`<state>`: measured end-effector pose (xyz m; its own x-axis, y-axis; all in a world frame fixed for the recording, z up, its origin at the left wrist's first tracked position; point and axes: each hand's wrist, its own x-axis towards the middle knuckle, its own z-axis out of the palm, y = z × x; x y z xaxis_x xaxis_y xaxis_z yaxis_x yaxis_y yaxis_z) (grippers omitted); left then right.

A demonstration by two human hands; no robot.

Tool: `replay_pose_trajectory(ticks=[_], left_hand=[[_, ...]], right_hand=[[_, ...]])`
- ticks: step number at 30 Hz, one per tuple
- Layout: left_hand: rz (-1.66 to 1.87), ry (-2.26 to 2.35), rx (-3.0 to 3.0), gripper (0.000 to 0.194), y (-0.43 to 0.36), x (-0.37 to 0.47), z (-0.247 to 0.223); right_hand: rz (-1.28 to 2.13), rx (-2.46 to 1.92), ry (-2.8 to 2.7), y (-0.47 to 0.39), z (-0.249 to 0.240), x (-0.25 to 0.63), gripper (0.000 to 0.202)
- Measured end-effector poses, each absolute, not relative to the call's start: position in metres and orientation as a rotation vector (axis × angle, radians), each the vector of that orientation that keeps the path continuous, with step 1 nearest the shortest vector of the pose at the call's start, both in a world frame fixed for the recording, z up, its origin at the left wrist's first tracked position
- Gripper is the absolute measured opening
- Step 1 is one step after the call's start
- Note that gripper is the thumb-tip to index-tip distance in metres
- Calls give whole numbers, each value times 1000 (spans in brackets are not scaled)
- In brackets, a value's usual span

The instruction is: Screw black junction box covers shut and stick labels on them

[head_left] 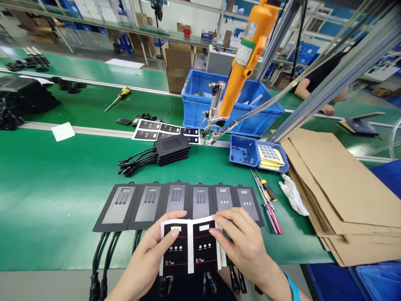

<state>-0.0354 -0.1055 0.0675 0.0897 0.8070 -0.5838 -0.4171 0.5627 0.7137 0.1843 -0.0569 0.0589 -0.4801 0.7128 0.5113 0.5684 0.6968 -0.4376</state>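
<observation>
My left hand (156, 251) is closed on a white-backed sheet of black labels (205, 246), its thumb pressed on the front of the left label. At the sheet's upper right corner, the thumb and fingertips of my right hand (246, 240) pinch the edge. Each label has a white window and a row of white dots. Just beyond the sheet lies a row of several dark flat controller boxes (119, 205) with cables hanging over the front edge of the table. Some boxes show slotted faces, while the two at the right (247, 200) show dots; my hands partly cover the row.
Stacked black adapters (172, 148) lie behind the row, near more label sheets (148, 130). An orange electric screwdriver (247, 54) hangs before a blue crate (200, 100). Small blue bins (242, 150), tweezers (261, 190), a red-handled screwdriver (274, 219) and cardboard sheets (347, 179) are rightward. A person's arm (303, 88) shows beyond.
</observation>
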Motion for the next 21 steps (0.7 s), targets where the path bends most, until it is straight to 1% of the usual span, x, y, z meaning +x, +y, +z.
replay_pose_trajectory(ticks=[4, 6, 8, 9, 11, 12, 14, 16, 18, 21], left_hand=[[979, 1192, 448, 52, -109, -41, 60], [1009, 1304, 548, 49, -110, -49, 51], [1011, 1449, 738, 42, -110, -59, 44], [985, 1500, 852, 36, -109, -64, 40], [886, 1528, 1103, 25, -108, -70, 35], [827, 1517, 1237, 24, -108, -70, 33], [709, 1532, 1513, 29, -109, -68, 29], [592, 1622, 1802, 34, -112, -61, 22], [465, 1705, 2074, 39, -115, -54, 14], [303, 1734, 2379, 42, -119, -48, 4]], right_hand=[[406, -857, -2196, -64, 66, 179, 18], [620, -660, -2175, -67, 74, 179, 13], [877, -467, -2035, -65, 83, 179, 7], [980, -444, -1908, -62, 85, 179, 8], [1102, -586, -1642, -49, 85, 178, 9], [1143, -722, -1545, -39, 83, 176, 8], [1237, -1007, -1467, -17, 73, 171, 10], [1349, -1205, -1483, 4, 59, 165, 17], [1452, -1282, -1501, 21, 45, 160, 23], [1590, -1246, -1425, 31, 32, 158, 25]])
